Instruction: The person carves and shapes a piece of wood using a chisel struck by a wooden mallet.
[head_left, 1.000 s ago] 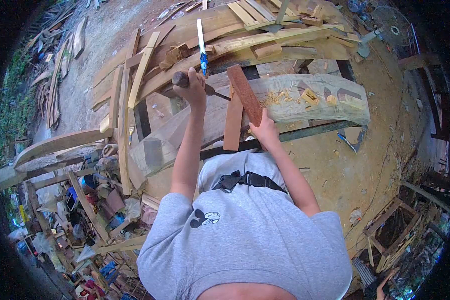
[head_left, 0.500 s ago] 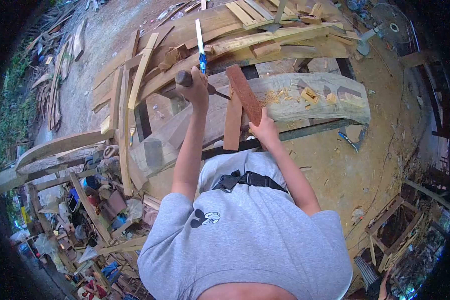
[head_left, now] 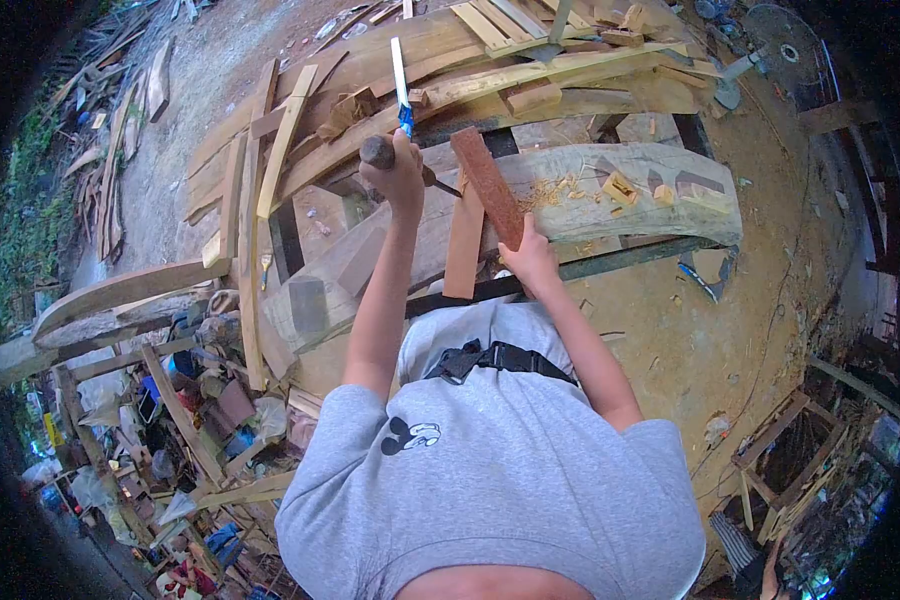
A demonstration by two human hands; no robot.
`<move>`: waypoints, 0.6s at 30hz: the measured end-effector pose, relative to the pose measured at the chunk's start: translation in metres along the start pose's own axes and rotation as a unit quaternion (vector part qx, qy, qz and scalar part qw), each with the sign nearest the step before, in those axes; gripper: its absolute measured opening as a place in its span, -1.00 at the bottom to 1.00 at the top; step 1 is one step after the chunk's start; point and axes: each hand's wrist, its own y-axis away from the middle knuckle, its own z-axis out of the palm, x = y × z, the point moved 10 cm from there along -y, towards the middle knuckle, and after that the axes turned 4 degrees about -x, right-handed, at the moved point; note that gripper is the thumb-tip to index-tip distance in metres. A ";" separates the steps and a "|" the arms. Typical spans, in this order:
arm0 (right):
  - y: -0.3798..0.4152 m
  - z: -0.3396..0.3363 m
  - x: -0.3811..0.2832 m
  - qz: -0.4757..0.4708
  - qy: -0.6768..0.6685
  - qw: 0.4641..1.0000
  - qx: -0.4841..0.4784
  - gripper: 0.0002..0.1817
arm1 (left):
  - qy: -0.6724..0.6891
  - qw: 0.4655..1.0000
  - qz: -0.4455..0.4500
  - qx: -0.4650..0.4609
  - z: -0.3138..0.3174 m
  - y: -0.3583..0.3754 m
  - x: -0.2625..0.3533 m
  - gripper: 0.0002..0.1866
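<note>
My left hand is closed around the thick, round dark handle of a chisel-like tool. Its thin metal shaft slants right and down, ending at the edge of a reddish-brown wooden block. My right hand grips the near end of that block, which lies at a slant. Under it, a lighter brown wooden strip points toward my body, its upper end partly covered by the block. Both pieces rest over a broad, pale, weathered plank.
Wood shavings and small offcuts lie on the plank to the right. A saw with a blue handle rests beyond my left hand, among long boards. A fan stands far right. Another blue-handled tool lies lower right.
My left hand and the tool's handle have shifted slightly right. The shaft's tip stays at the block's edge, and my right hand and the block look unchanged.
</note>
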 end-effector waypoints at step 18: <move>-0.005 0.001 0.010 -0.015 -0.022 0.999 0.036 -0.24 | -0.020 1.000 0.024 0.000 -0.006 -0.016 -0.014 -0.76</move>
